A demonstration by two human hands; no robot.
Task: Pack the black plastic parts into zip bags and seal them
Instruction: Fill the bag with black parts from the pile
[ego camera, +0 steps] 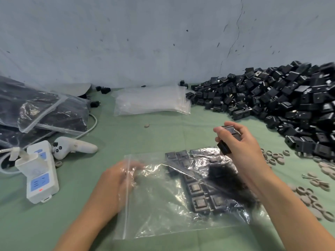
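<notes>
Facing: a grey-blue wall, marked and cracked, stands behind everything.
Table: covered in green cloth, it carries all that follows.
Pile: loose black parts are heaped at my right against the wall, spreading down toward my right hand.
Full bags: at far left, clear zip bags stuffed with dark parts lie overlapped on one another.
Empty bags: a flat clear stack lies at the back middle, just beside the pile's left edge.
Bag: the one I am filling lies in front of me between my hands, wrinkled and shiny, with its zip mouth toward my left.
Packed parts: these lie inside the bag's right half in rows, flat faces up. A dark blur lies over them by my right wrist.
Strip: a white power strip at near left, with blue sockets, a red light lit and a white plug seated at its far end.
Controller: white, lying just beside the strip's far end.
Right hand: raised over the bag's far right corner, with fingers and thumb curled round the held parts.
Left hand: blurred at the bag's mouth, its fingers showing through the plastic. I cannot tell whether it grips.
Held parts: black, one at my fingertips and another lower, by the palm.
Rings: beige, scattered on the cloth right of my right forearm.
</notes>
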